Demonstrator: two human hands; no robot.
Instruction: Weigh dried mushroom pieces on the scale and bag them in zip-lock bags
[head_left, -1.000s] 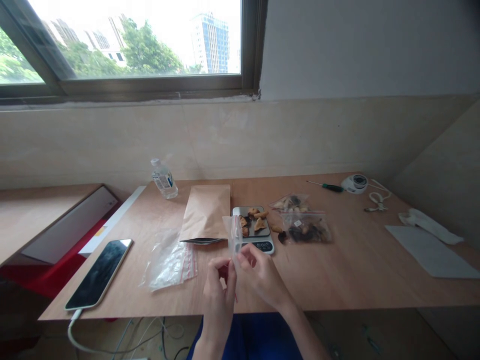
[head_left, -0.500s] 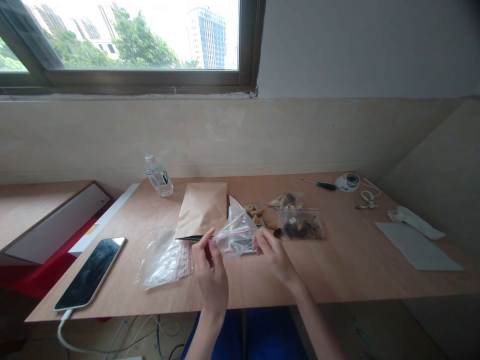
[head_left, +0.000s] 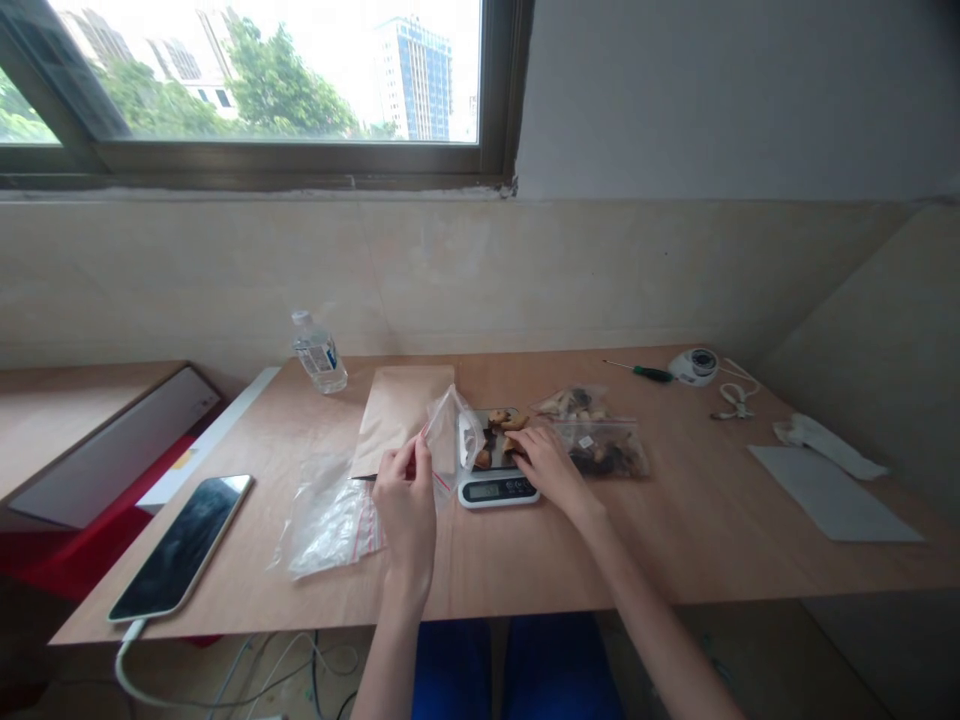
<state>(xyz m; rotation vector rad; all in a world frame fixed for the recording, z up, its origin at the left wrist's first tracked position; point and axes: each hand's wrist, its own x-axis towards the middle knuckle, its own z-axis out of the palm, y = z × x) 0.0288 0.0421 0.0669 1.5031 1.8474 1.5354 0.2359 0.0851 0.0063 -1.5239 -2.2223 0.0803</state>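
My left hand (head_left: 406, 488) pinches the edge of a small clear zip bag (head_left: 448, 432) with a red seal line and holds it up, mouth toward the scale. My right hand (head_left: 549, 462) reaches over the small digital scale (head_left: 497, 488), fingers curled on the brown dried pieces (head_left: 504, 422) piled on its platform. The fingertips are partly hidden, so what they pinch is unclear. A brown paper pouch (head_left: 399, 416) lies flat just behind my left hand.
Two filled zip bags (head_left: 604, 445) lie right of the scale. A stack of empty zip bags (head_left: 334, 515) and a phone (head_left: 182, 545) on a cable lie at the left. A water bottle (head_left: 318, 352), a screwdriver (head_left: 645, 371), a white device (head_left: 694, 365) and paper sheets (head_left: 832, 490) sit farther off.
Both hands moved away from the table's near edge toward the scale. My right hand let go of the bag and reached onto the scale; my left hand keeps the bag raised.
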